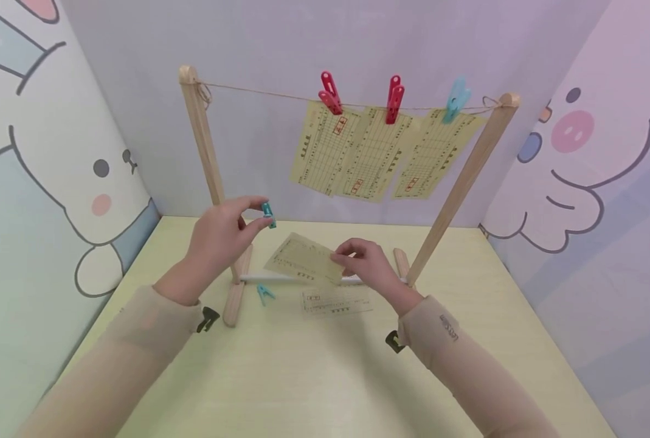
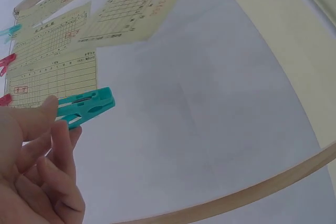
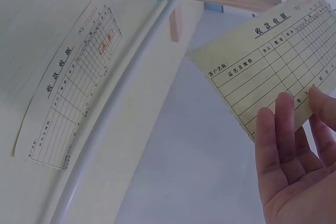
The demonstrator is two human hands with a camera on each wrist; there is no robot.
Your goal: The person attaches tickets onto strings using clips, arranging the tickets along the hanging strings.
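Between thumb and fingers my left hand pinches a teal clothespin, raised near the left post. My right hand holds a yellow receipt slip by its edge, lifted above the table and tilted. Printed lines and a table grid show on its face in the right wrist view. From the string hang three similar slips, side by side and partly overlapping. Two red clothespins and a light blue clothespin fasten them.
Another receipt slip lies on the table beside the white crossbar. A light blue clothespin rests near the left foot of the wooden frame. Wooden posts stand at both sides, before walls with cartoon animals.
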